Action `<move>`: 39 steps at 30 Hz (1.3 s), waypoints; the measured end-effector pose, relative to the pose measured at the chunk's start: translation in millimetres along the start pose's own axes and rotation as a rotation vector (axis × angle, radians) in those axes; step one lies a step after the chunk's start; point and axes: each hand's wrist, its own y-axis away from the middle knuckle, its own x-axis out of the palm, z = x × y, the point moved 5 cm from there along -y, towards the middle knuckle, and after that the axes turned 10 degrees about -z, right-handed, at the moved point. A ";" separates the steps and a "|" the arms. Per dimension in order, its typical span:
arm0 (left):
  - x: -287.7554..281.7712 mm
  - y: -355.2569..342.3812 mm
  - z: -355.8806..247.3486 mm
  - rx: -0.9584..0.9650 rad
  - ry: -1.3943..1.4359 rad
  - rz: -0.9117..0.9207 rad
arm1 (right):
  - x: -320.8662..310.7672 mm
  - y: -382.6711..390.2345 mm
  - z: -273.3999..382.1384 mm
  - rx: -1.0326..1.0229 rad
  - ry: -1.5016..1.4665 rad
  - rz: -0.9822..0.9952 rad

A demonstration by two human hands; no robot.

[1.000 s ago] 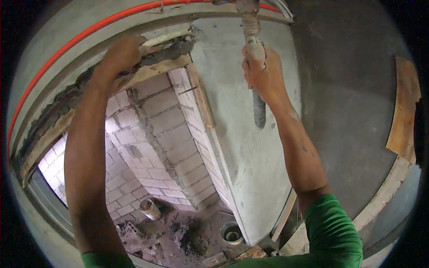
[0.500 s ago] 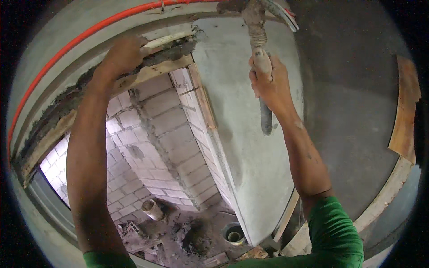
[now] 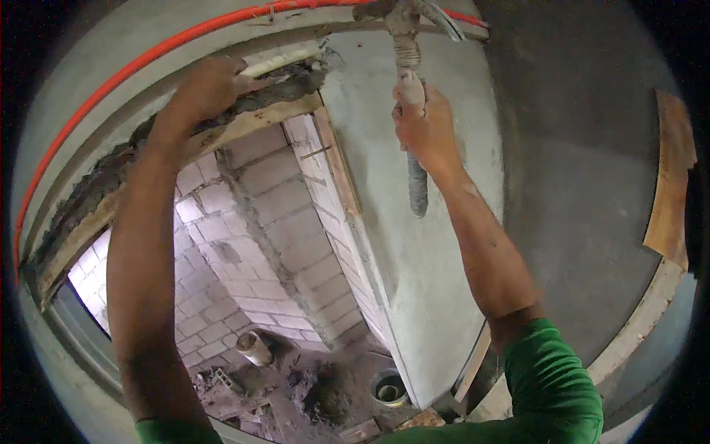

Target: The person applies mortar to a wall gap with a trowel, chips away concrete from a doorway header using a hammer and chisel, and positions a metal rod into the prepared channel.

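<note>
My right hand (image 3: 423,118) grips a worn hammer (image 3: 416,185) with a wrapped, dust-caked handle, its head raised at the top of the view. My left hand (image 3: 207,89) is closed at the upper left, against a rough band of dark broken mortar (image 3: 288,90). What it holds is too hidden to name. Just beside its fingertips a cream pipe (image 3: 281,61) lies along the wall, and below the mortar runs a wooden beam (image 3: 274,113).
An orange conduit (image 3: 133,66) arcs overhead. Through the opening are block walls (image 3: 259,200), a standing pipe (image 3: 253,348), a bucket (image 3: 388,386) and rubble (image 3: 318,392) on the floor. A plastered panel (image 3: 399,296) and a board (image 3: 669,177) are on the right.
The hammer and my right hand moved a little right, then back left to their present place. My left hand stays at the mortar band with little visible change.
</note>
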 end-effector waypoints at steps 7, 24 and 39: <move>9.7 2.9 3.6 -0.074 -0.116 0.148 | 42.9 -1.9 -18.0 -0.077 -0.015 -0.113; -25.4 15.3 12.6 -0.161 -0.024 0.009 | -10.1 3.9 -10.1 0.066 -0.083 0.047; 27.2 64.2 -151.2 -0.128 0.352 -0.124 | 3.1 25.9 51.1 0.387 -0.397 0.117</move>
